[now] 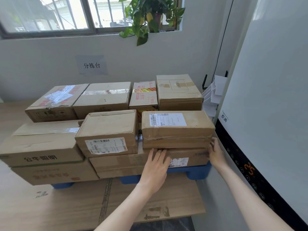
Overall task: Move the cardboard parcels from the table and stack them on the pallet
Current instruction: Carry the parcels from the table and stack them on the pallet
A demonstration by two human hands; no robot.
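Several cardboard parcels are stacked on a blue pallet [197, 172]. At the front right, a labelled parcel [176, 129] lies on top of a longer flat parcel [131, 164]. My left hand [155, 165] rests with straight fingers on the flat parcel's front, just under the labelled parcel's lower edge. My right hand [215, 152] touches the labelled parcel's lower right corner, fingers fairly straight. A second labelled parcel [108, 130] sits to its left. The table is not in view.
A tall white air-conditioner cabinet [266, 97] with a lit display stands close on the right. Flattened cardboard sheets [83, 205] cover the floor under the pallet. The wall, a paper sign [91, 65], a window and a plant [150, 15] lie behind the stack.
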